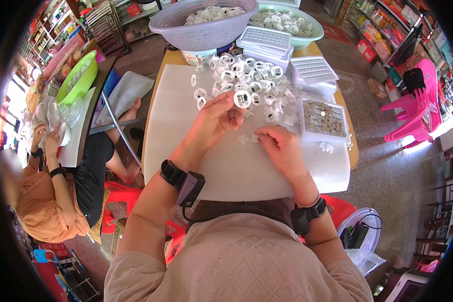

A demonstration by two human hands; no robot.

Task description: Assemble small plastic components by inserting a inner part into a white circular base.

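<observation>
My left hand [218, 117] is raised over the table, thumb and fingers pinching a round white plastic casing [242, 99] whose face shows dark inner parts. To its right and nearer me, my right hand [281, 147] rests low over the tabletop, its fingers bent together. Its fingertips meet at a small translucent white tab [255, 138]. Beside that lies another small tab [243, 139]. Just beyond both hands spreads a loose heap of similar white casings [256, 75]. A white box [325, 120] full of small coin-like discs stands right of my right hand.
Stacked white trays [314, 69] stand at the table's right. A lilac basket [201, 27] and a pale green basin [307, 32] of white parts stand at the back. At left, a person [55, 201] works at another table with a lime-green basin [78, 78]. Pink chairs [418, 105] are at right.
</observation>
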